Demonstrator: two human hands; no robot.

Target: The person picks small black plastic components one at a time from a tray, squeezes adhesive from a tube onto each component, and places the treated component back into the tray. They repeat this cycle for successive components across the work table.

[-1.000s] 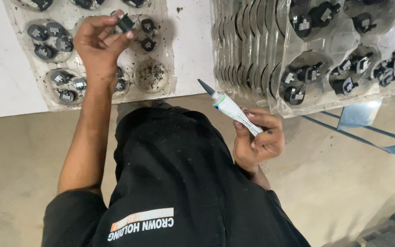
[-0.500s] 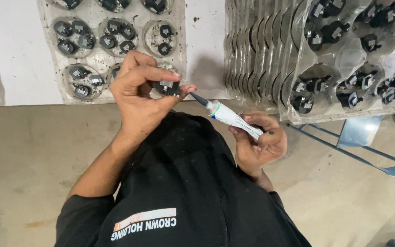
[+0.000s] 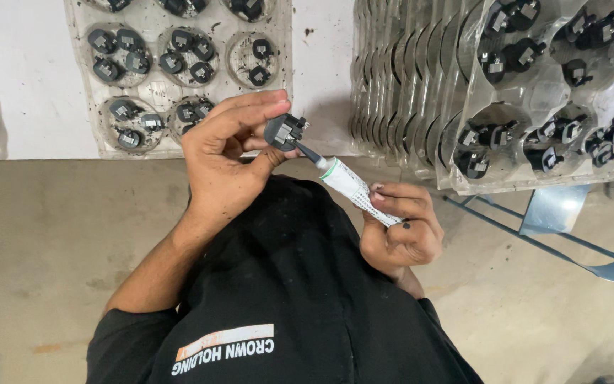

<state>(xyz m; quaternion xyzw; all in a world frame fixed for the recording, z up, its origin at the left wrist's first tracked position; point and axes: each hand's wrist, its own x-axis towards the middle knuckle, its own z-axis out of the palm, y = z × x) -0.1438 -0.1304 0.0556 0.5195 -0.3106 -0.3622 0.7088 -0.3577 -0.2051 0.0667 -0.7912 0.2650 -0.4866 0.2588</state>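
The left hand (image 3: pixel 225 160) holds a small dark part (image 3: pixel 283 132) pinched between thumb and fingers (image 3: pixel 246 114), raised in front of the chest and just below the near edge of the desk (image 3: pixel 30 92). The right hand (image 3: pixel 399 231) is closed round a white tube (image 3: pixel 353 190), gripping it at its lower end. The tube's long axis runs on a slant from the right hand, low and to the right, up and leftward to the part; its dark nozzle (image 3: pixel 307 153) touches the part's lower right side. So the part lies up and to the left of the right hand's fingers, in line with the tube, and the left hand is the one already on it. Both hands are close together over the black shirt (image 3: pixel 286 284), with free air around them. The desk is white and carries a clear tray (image 3: pixel 282 43) on its left, whose round pockets hold more dark parts, some pockets fuller than others. To the right, a stack of like trays (image 3: pixel 406 85) stands on edge, with a further filled tray (image 3: pixel 556 92) leaning beside it. Below lies a bare concrete floor (image 3: pixel 51 235), and a blue metal frame (image 3: pixel 591 263) shows low on the right.
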